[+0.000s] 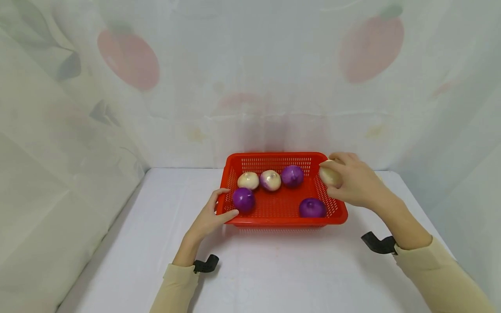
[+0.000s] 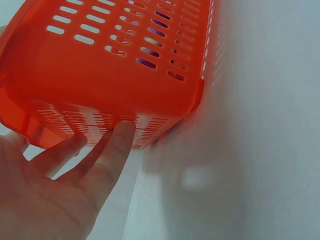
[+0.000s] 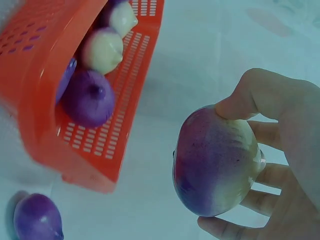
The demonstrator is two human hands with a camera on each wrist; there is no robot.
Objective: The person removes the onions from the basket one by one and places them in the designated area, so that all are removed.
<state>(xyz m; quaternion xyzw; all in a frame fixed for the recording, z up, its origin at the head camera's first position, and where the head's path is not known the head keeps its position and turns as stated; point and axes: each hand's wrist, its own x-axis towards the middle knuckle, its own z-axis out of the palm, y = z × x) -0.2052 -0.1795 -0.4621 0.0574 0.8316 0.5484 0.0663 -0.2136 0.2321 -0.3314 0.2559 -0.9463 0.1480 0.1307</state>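
My right hand (image 1: 354, 180) holds a purple-and-cream onion (image 3: 217, 160) above the right end of the red plastic basket (image 1: 274, 221). In the right wrist view its thumb presses one side and the fingers curl round the other. My left hand (image 1: 209, 217) grips the basket's left end, thumb and index finger over the rim. In the left wrist view, other fingers (image 2: 117, 145) touch the perforated outer wall. Inside the basket, a white onion (image 1: 248, 181), a cream-and-purple onion (image 1: 270, 180) and a purple onion (image 1: 292, 176) sit along the back. Other purple onions lie front left (image 1: 243, 200) and front right (image 1: 312, 208).
The basket stands on a white-covered table (image 1: 274, 278), close to a pale printed curtain (image 1: 250, 87) at the back. More curtain hangs at both sides. In the right wrist view, a purple onion (image 3: 37, 217) appears outside the basket's outline.
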